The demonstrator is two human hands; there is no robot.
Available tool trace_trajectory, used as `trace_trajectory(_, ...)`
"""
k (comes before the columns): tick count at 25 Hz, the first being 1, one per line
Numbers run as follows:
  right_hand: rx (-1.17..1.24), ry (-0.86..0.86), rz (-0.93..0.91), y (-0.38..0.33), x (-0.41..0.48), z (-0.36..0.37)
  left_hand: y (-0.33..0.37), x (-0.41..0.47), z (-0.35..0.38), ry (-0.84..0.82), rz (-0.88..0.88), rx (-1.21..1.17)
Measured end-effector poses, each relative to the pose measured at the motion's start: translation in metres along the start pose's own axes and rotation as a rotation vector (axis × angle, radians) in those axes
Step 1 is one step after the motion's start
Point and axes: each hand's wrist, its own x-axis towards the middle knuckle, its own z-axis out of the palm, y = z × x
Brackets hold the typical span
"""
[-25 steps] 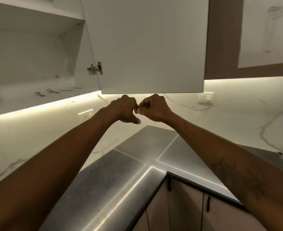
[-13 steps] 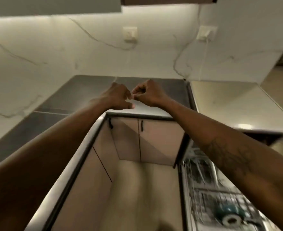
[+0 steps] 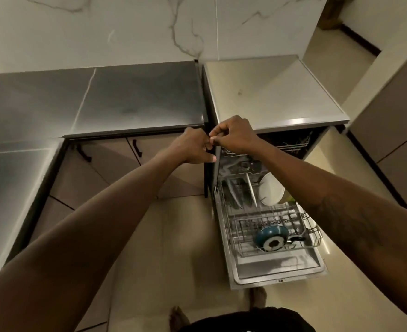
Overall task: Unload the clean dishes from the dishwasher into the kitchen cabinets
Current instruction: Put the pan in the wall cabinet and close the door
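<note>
The dishwasher stands open at the right, its door (image 3: pixel 279 269) folded down and the lower wire rack (image 3: pixel 243 226) pulled out over it. In the rack lie a teal pan (image 3: pixel 272 237) bottom up near the front and a white plate (image 3: pixel 270 189) on edge further back, with darker plates (image 3: pixel 236 190) beside it. My left hand (image 3: pixel 193 146) and my right hand (image 3: pixel 233 136) are held together in front of me, above the counter edge, both curled into loose fists that touch at the fingertips. Neither hand holds anything.
A steel countertop (image 3: pixel 138 97) runs along the marble wall and turns the corner at the left. Base cabinets with black handles (image 3: pixel 138 147) sit beneath it. A lighter counter (image 3: pixel 269 92) tops the dishwasher. A tall unit (image 3: pixel 394 130) stands at the right. My bare feet (image 3: pixel 178 317) are on the beige floor.
The view has swung down from the open upper cabinet to the counter and the open dishwasher. My hands have stayed together, fists touching, the whole time.
</note>
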Motion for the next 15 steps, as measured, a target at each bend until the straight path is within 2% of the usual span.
trace_trajectory(9,-0.015,-0.125,0.120,0.196,-0.018,-0.041,0.094,0.113,0.122,-0.150,-0.081,-0.017)
trace_trajectory(15,0.020,-0.178,0.415,0.322,-0.052,-0.009,0.123,0.162,0.240,-0.275,-0.089,-0.047)
